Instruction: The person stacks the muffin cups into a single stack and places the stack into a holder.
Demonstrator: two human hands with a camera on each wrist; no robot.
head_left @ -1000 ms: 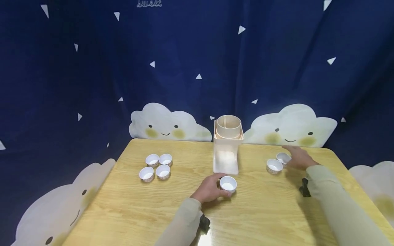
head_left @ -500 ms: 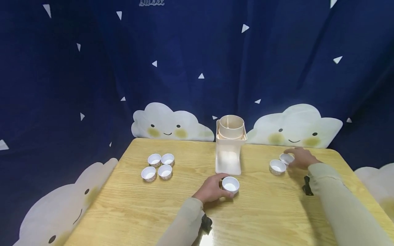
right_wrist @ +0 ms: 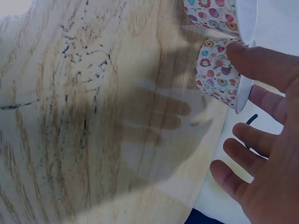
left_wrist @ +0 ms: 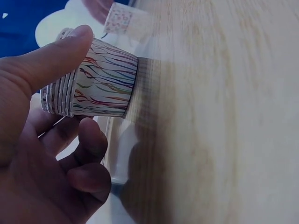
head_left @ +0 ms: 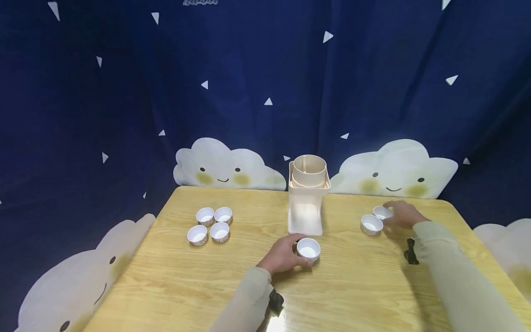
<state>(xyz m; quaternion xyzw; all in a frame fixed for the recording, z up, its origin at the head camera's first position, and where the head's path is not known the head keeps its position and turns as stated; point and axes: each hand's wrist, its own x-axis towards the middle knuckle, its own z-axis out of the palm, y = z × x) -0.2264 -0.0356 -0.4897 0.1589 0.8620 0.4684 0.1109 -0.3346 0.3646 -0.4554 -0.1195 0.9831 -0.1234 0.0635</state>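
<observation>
White-lined, four cups (head_left: 220,232) cluster as the right hand (head_left: 403,214) pinches one of two floral cups (right_wrist: 216,71), left hand (head_left: 282,255) pinching one striped stack (left_wrist: 105,80), count unclear.

Place: we see a curtained-off nook; home or studio, we cannot tell.
Curtain (head_left: 249,64): we face navy cloth patterned with white triangles (head_left: 268,102) and smiling clouds (head_left: 221,163).
Counter (head_left: 352,290): we look down on a wood-grained top.
</observation>
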